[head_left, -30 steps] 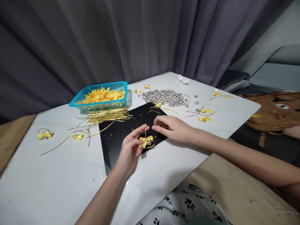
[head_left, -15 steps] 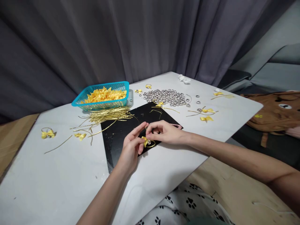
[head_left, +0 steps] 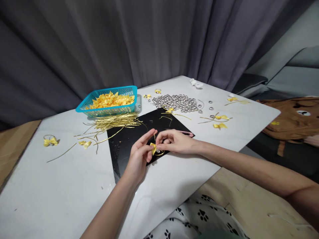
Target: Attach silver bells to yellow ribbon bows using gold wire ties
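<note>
Between my two hands, above the front of a black mat (head_left: pixel 122 166), is a yellow ribbon bow (head_left: pixel 153 148) with a silver bell and a loop of gold tie. My left hand (head_left: pixel 141 149) pinches the bow from the left between thumb and fingers. From the right, the thumb and forefinger of my right hand (head_left: pixel 171 141) close at the bow's centre by the gold twist tie (head_left: pixel 154 136), one end of which sticks up. My right fingers partly cover the bell. Behind the hands lies a bundle of gold twist ties (head_left: pixel 116 121).
A blue basket (head_left: pixel 107 112) of yellow bows stands at the back left. Many silver bells (head_left: pixel 175 103) lie in a pile behind the mat. Pink-handled scissors (head_left: pixel 186 133) rest near my right wrist. Loose bows and ties lie on the white table (head_left: pixel 74 192).
My right thumb and forefinger have shifted slightly down onto the bow's centre, leaving the upright tie end freer. My left hand stays nearly still.
</note>
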{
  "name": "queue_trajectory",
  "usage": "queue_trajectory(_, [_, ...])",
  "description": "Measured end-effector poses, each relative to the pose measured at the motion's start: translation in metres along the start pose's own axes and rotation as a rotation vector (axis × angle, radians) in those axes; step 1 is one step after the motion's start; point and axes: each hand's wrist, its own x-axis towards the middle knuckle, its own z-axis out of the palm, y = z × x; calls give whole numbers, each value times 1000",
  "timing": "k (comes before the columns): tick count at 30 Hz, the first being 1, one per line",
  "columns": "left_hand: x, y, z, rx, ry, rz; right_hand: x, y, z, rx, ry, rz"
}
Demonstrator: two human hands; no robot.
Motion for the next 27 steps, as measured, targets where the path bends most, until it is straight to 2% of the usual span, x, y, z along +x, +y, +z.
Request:
queue_trajectory(3, [2,0,-1,172,25,17,1,4,0,-1,72,32])
queue_trajectory(7, [2,0,-1,412,202,159,3,5,-3,42,186,9])
queue_trajectory(10, [0,-1,-1,489,298,243,4,5,-5,114,234,-8])
queue_trajectory(13, [0,-2,1,539,325,284,5,6,-6,180,257,-22])
queue_trajectory(15, [1,-4,2,562,319,298,6,7,-6,199,260,-29])
queue_trajectory(18, [2,-7,3,560,245,284,6,7,-5,224,248,-31])
queue_trajectory(21, [3,-8,2,534,175,239,4,5,-6,332,167,23])
queue_trajectory(24, [3,-7,1,468,169,210,2,3,-8,475,70,111])
queue_trajectory(27, [4,-5,-1,377,181,194,2,2,-12,561,59,148])
